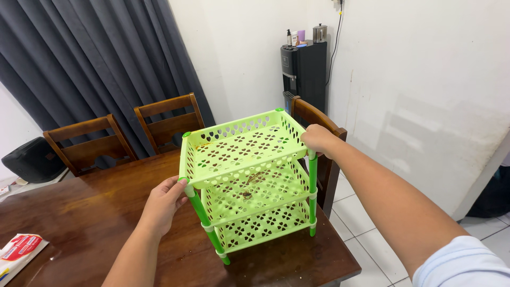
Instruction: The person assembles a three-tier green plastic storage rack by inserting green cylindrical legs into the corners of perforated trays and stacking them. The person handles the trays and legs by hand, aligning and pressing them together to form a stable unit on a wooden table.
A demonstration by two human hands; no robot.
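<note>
A light green plastic rack (241, 146) with three perforated shelves and darker green posts stands tilted on the dark wooden table (79, 212), near its right end. My left hand (164, 204) grips the near left corner post just under the top shelf. My right hand (317, 139) holds the near right corner of the top shelf. Brown specks lie on the middle shelf.
Three wooden chairs (167, 122) stand around the table's far and right sides. A red and white packet (18, 251) lies at the table's left edge. A black water dispenser (304, 74) stands in the corner by the white wall. Dark curtains hang behind.
</note>
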